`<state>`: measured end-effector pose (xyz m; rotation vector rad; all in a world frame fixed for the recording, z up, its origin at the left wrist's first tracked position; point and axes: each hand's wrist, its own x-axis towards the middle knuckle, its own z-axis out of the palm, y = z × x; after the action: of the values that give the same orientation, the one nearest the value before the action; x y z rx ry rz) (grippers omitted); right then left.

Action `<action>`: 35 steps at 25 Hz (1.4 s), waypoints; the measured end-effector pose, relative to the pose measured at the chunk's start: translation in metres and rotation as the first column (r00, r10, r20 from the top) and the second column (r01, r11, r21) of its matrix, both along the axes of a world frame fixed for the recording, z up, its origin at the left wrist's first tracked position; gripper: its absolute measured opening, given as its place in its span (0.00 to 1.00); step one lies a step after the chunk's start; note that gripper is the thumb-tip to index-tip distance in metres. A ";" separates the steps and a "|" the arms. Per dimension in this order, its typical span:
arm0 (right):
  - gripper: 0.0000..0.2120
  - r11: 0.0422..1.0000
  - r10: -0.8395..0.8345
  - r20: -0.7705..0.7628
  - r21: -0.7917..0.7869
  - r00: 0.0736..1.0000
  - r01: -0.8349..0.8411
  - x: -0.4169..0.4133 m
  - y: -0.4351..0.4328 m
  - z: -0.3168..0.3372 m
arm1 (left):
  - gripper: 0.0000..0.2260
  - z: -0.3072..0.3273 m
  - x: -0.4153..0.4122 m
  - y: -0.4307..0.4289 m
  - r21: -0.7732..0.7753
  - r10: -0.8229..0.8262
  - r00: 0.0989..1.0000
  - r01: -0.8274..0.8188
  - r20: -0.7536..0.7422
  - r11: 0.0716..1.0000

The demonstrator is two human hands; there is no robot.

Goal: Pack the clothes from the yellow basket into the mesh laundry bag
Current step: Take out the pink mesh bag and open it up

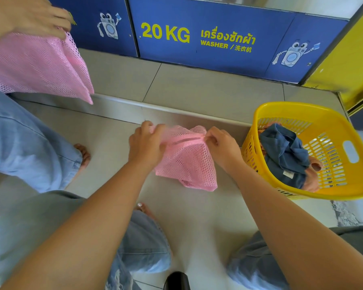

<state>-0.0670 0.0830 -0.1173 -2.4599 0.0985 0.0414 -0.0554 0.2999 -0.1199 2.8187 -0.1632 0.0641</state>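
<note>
- Over the tiled floor [197,206], in front of the blue washer panel [214,38], both of the person's hands hold a pink mesh bag [187,162] up by its top edge.
- The left hand [145,145] is closed around the bag's upper left corner, with the mesh bunched under its fingers.
- The right hand [222,147] pinches the right end of the bag's top band between thumb and fingertips; whether a zip pull is in that pinch cannot be told.
- Between the two hands the top band is pulled straight, and a dark slit runs along it.
- The rest of the bag hangs down limp and looks flat, its lower corner near the floor.
- The yellow basket [348,185] stands on the floor just to the right of the bag, near the right forearm but apart from it.
- Inside the basket lies a crumpled dark blue garment [285,151] with a small label showing, on top of an orange-pink piece of clothing [312,183].
- At the upper left a second person's hand [29,15] grips another pink mesh bag [36,63], which hangs above that person's light blue jeans [25,147].
- A bare foot [83,153] shows below those jeans.
</note>
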 end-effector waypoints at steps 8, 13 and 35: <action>0.06 0.999 0.047 0.068 -0.009 0.997 -0.046 -0.003 0.009 0.004 | 0.09 -0.003 0.001 -0.056 -0.194 -0.218 0.973 0.229 0.076 0.954; 0.06 0.998 0.050 0.061 -0.049 0.997 -0.047 -0.005 0.008 0.006 | 0.04 -0.002 0.002 -0.056 -0.127 -0.233 0.962 0.251 0.140 0.960; 0.07 0.976 0.104 0.166 -0.207 0.981 -0.069 -0.005 -0.003 0.012 | 0.08 0.006 -0.002 -0.045 -0.073 -0.255 0.965 0.259 0.067 0.963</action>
<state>-0.0720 0.0801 -0.1056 -2.6562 -0.0866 -0.1550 -0.0572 0.2553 -0.1139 2.6911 -0.5262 0.0903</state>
